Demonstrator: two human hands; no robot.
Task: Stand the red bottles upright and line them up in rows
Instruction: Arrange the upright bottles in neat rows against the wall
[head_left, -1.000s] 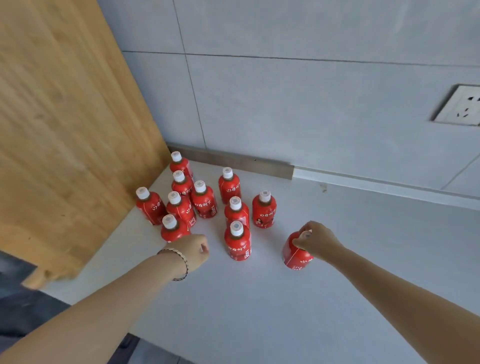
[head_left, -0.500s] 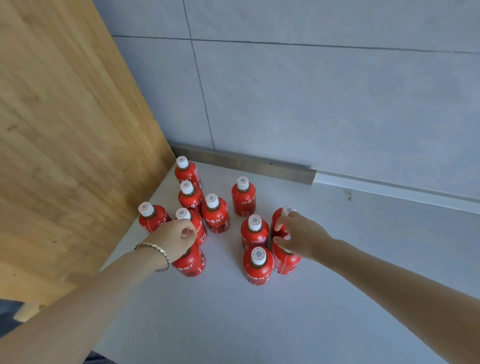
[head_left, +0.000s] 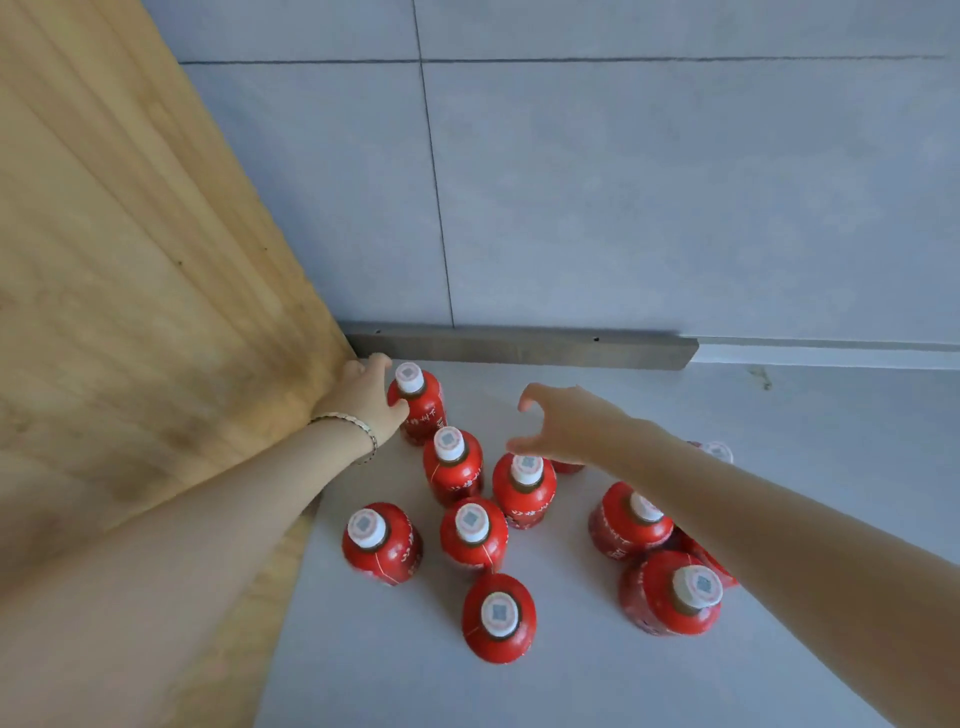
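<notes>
Here the left grip (head_left: 363, 400) curls round the rearmost red bottle (head_left: 425, 410), upright in the desk (head_left: 395, 686) corner beside the wooden panel (head_left: 130, 260); the right grip (head_left: 563, 423) hovers spread, holding nothing, above the other upright bottles (head_left: 470, 535).

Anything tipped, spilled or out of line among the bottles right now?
No spill, and every bottle in view stands upright. The rows are ragged: the near-left bottle stands off to the left of the others. The right arm hides some.
</notes>
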